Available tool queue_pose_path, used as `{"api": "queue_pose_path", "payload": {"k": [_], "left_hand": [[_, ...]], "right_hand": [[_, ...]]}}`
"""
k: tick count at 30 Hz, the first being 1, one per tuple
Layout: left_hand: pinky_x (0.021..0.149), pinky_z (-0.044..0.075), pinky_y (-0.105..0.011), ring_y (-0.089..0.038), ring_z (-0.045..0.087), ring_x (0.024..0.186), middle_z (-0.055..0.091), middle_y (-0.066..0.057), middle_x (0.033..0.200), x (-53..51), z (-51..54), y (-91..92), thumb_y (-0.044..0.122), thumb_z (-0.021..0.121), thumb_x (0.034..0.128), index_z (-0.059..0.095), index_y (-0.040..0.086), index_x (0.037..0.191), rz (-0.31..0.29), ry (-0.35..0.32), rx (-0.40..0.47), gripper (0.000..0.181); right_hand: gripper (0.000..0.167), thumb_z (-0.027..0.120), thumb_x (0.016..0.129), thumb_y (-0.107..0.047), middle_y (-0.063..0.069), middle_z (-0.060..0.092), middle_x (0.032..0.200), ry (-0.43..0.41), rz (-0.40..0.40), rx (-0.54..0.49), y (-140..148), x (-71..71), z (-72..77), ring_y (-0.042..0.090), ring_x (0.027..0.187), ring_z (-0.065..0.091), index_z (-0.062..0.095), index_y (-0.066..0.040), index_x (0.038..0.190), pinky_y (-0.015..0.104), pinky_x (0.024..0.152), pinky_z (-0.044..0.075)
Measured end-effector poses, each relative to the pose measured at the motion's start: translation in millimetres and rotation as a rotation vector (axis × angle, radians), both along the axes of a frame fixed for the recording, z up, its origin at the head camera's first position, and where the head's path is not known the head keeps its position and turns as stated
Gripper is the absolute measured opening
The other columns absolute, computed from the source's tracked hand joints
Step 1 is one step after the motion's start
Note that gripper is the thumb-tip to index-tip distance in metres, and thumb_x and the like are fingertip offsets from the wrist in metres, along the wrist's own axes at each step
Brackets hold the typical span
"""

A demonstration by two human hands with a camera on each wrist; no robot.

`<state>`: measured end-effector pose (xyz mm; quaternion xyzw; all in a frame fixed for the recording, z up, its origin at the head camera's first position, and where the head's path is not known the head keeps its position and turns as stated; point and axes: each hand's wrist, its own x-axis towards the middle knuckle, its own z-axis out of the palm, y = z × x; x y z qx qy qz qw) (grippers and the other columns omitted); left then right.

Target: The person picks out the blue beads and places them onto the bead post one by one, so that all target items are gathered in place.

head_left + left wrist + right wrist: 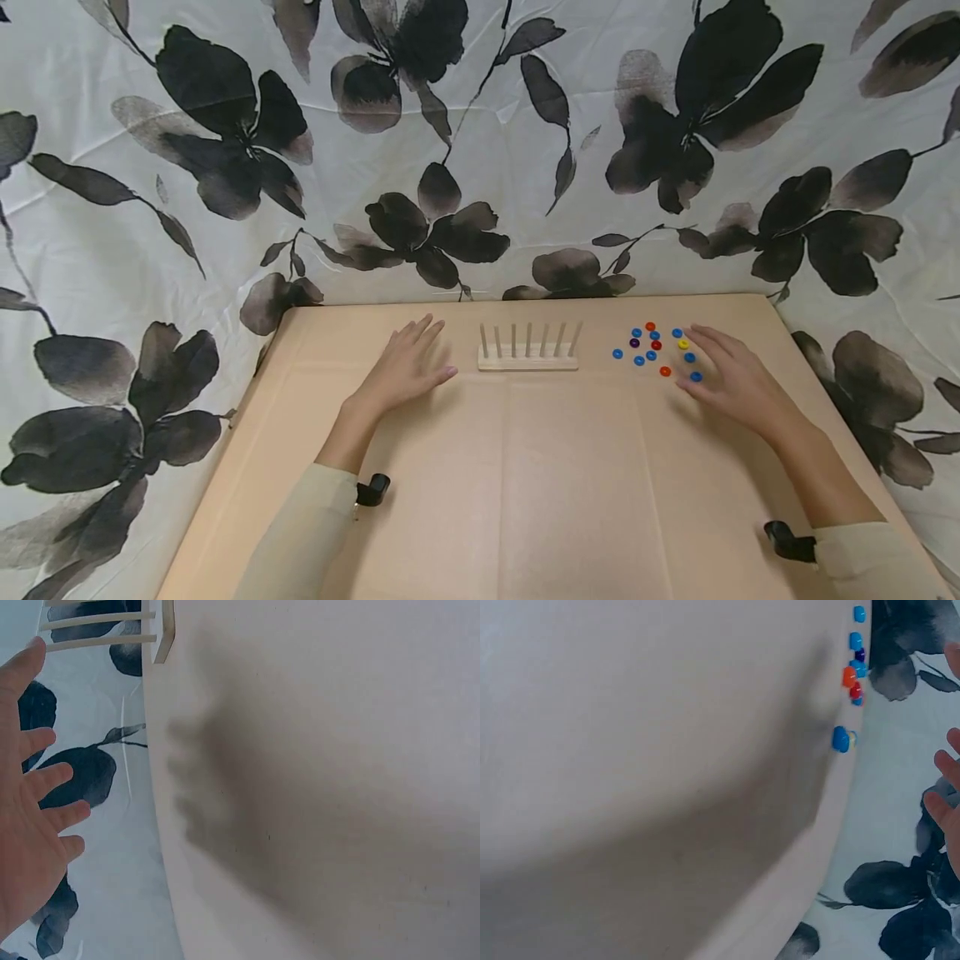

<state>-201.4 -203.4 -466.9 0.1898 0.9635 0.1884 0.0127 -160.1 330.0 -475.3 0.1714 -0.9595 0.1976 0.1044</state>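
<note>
A pale wooden rack (528, 364) with several thin upright pegs stands near the far edge of the table. To its right lies a loose group of small beads: several blue beads (639, 361), a few red or orange beads (656, 345), a dark purple bead (634, 342) and a yellow bead (683, 343). My left hand (408, 362) hovers left of the rack, fingers spread, holding nothing; the left wrist view shows its fingers apart from the pegs. Beside the beads' right side is my right hand (738, 379), fingers extended, with nothing visibly gripped.
The light wooden table (570, 500) has its far edge just behind the rack and beads. Beyond it hangs or lies white cloth (525, 167) with dark flower prints. A small black device (372, 490) sits at the left wrist, another black device (789, 542) at the right.
</note>
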Motion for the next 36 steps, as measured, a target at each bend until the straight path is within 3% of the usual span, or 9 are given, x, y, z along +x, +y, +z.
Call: {"api": "queue_pose_path", "payload": {"k": [8,13,19,23,32,36], "left_hand": [[0.122,0.019,-0.067,-0.045,0.031,0.152,0.034,-0.014,0.167,-4.0,-5.3,13.6,0.059,0.073,0.0877,0.037,0.013,0.160,-0.045,-0.014,0.044,0.093],[0.123,0.020,-0.066,-0.044,0.033,0.151,0.037,-0.014,0.165,-9.5,-10.3,21.6,0.056,0.078,0.0846,0.040,0.012,0.158,-0.067,-0.034,0.048,0.094],[0.120,0.027,-0.065,-0.042,0.041,0.147,0.046,-0.016,0.160,-16.0,-18.7,27.8,0.053,0.083,0.0811,0.045,0.007,0.154,-0.085,-0.009,0.023,0.095],[0.121,0.028,-0.063,-0.041,0.043,0.146,0.049,-0.016,0.157,-18.3,-23.2,31.2,0.051,0.084,0.0812,0.046,0.006,0.154,-0.095,-0.017,0.052,0.093],[0.123,0.032,-0.047,-0.034,0.047,0.145,0.054,-0.015,0.153,-28.4,-35.7,42.6,0.041,0.088,0.0809,0.048,0.002,0.151,-0.098,-0.085,0.150,0.090],[0.123,0.033,-0.047,-0.034,0.046,0.146,0.053,-0.015,0.154,-31.8,-38.4,47.2,0.039,0.089,0.0808,0.048,0.002,0.152,-0.077,-0.139,0.179,0.090]], "right_hand": [[0.085,0.088,0.081,-0.033,0.026,0.046,0.151,-0.085,-0.023,-0.012,9.4,0.3,-16.2,0.051,0.137,0.041,0.048,-0.003,0.150,0.072,0.107,0.035],[0.086,0.088,0.081,-0.031,0.028,0.045,0.150,-0.101,-0.055,-0.048,14.3,1.9,-17.9,0.052,0.137,0.039,0.046,-0.003,0.150,0.073,0.107,0.034],[0.082,0.086,0.084,-0.031,0.029,0.045,0.150,-0.134,-0.080,-0.075,18.2,0.8,-20.5,0.053,0.137,0.038,0.046,-0.003,0.150,0.076,0.105,0.034],[0.077,0.085,0.085,-0.029,0.030,0.046,0.147,-0.137,-0.079,-0.087,18.8,-0.3,-23.1,0.053,0.135,0.040,0.049,-0.001,0.146,0.076,0.103,0.036],[0.070,0.077,0.093,-0.036,0.030,0.047,0.145,-0.282,-0.152,-0.088,19.9,-2.8,-29.9,0.052,0.127,0.050,0.050,0.002,0.145,0.070,0.099,0.045],[0.068,0.076,0.095,-0.034,0.030,0.050,0.142,-0.298,-0.157,-0.106,23.1,-4.3,-33.4,0.049,0.118,0.057,0.049,0.002,0.146,0.066,0.095,0.051]]}}
